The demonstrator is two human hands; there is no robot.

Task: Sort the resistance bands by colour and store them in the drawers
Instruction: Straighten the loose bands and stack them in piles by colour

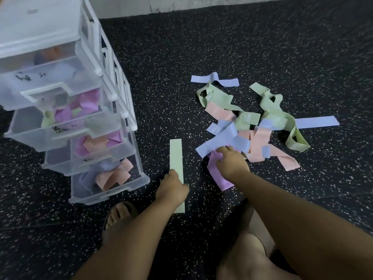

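Observation:
A tangled pile of resistance bands (252,126) in green, pink and blue lies on the dark speckled floor at the right. My right hand (232,162) grips a purple band (219,176) at the pile's near edge. A flat green band (176,156) lies straight on the floor in the middle, and my left hand (171,188) rests on its near half, fingers curled over it. A clear plastic drawer unit (66,110) stands at the left with its drawers pulled open, holding mixed purple, pink, green and blue bands.
My sandalled foot (119,217) is beside the lowest drawer and my knee (254,257) is at the bottom right. A pale wall (201,3) runs along the top. A blue band (215,79) lies apart behind the pile.

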